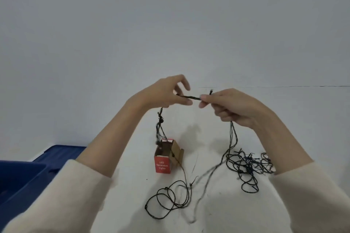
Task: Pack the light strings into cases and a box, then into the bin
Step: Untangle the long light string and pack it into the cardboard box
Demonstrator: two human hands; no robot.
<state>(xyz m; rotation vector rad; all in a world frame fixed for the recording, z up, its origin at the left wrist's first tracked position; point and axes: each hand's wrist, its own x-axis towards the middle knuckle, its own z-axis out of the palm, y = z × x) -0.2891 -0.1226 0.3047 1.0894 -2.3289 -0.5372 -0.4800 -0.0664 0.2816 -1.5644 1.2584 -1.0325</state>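
Note:
Both hands are raised above the white table, with a short stretch of dark light string (190,97) held taut between them. My left hand (166,92) pinches its left end, and strands hang from it down to the open red and cardboard box (166,156) marked "LED Decorative Lights". My right hand (233,107) grips the other end, fingers curled; more strands drop from it to a tangled pile of string (248,164) at the right. Loose loops of the string (170,198) lie on the table in front of the box.
A dark blue plastic bin (28,172) stands at the left edge, partly behind my left sleeve. The white table (132,185) meets a plain pale wall behind the hands.

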